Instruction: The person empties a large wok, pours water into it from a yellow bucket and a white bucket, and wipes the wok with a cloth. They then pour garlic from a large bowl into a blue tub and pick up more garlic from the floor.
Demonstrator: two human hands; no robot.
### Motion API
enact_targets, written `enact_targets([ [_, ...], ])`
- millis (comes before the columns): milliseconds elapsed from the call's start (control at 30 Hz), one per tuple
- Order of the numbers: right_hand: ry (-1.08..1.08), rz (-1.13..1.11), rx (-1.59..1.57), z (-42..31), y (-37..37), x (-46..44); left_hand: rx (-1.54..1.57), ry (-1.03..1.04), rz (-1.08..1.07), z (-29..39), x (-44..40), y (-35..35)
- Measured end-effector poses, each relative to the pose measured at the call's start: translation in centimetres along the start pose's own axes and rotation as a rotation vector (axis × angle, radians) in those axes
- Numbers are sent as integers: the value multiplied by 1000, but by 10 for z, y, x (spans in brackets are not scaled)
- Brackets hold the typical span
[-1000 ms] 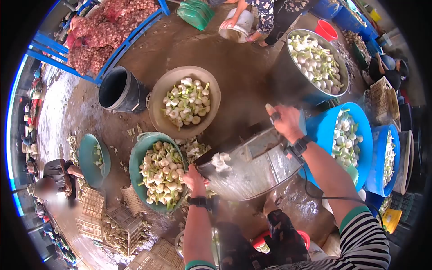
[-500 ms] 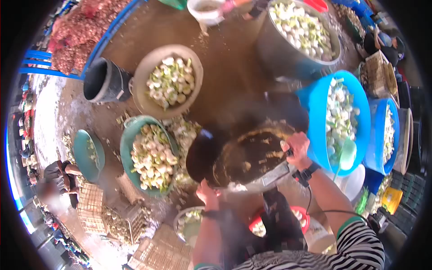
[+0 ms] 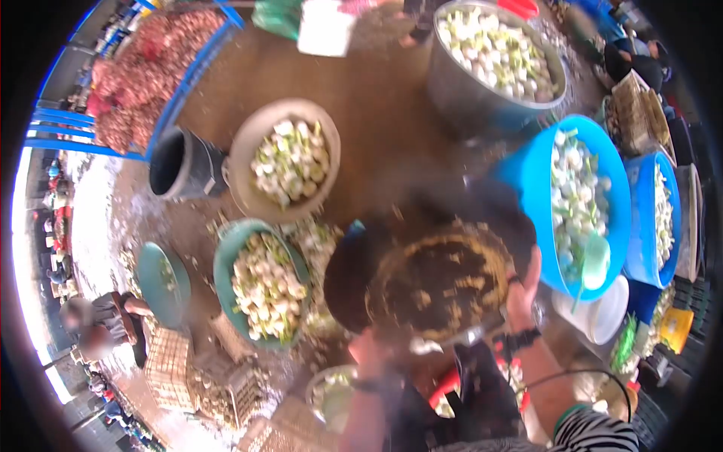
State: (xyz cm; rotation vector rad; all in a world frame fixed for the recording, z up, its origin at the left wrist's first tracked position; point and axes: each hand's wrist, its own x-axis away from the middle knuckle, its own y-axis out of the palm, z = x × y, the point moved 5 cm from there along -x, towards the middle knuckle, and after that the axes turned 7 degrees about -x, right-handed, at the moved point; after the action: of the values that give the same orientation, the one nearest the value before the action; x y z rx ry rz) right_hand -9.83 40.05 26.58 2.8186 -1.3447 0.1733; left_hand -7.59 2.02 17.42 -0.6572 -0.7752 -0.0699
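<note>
Between the person's two hands, the dark basin [image 3: 437, 279] shows its wide inside, where a ring and scattered patches of yellowish residue lie. At its right rim, the right hand [image 3: 523, 292] is closed on the edge. At its near left rim, the left hand [image 3: 367, 350] is blurred; whether its fingers are spread or curled, I cannot tell.

On the near side of the dark basin, by the person's legs, a red tub [image 3: 446, 386] is partly hidden. To its near left sits a bowl [image 3: 316, 377] of pale bulbs. Left of the dark basin, a green tub [image 3: 224, 264] is heaped with white bulbs and green stems; right of it stands a bright blue tub [image 3: 520, 169] of similar bulbs, with a pale green scoop [image 3: 595, 260].

Beyond the dark basin, to the far left, lie a tan basin [image 3: 242, 181] of bulbs and a dark bucket [image 3: 169, 162]. To its far right is a big metal pot [image 3: 471, 109], full of bulbs. Farthest left beyond it, reddish piled sacks [image 3: 147, 71] rest within a blue frame [image 3: 184, 79].
</note>
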Motion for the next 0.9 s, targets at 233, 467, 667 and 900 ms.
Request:
enact_targets([
  [233,605,220,215,77,-102,8,-20,402,-150,-76,15,29],
  [467,595,194,419,78,-122,40,704,-500,20,-37,44,14],
  [667,663,233,166,92,-113,57,646,-244,137,-21,32,4],
  [900,969,495,-120,176,-118,138,404,-78,107,-7,-4,-29],
])
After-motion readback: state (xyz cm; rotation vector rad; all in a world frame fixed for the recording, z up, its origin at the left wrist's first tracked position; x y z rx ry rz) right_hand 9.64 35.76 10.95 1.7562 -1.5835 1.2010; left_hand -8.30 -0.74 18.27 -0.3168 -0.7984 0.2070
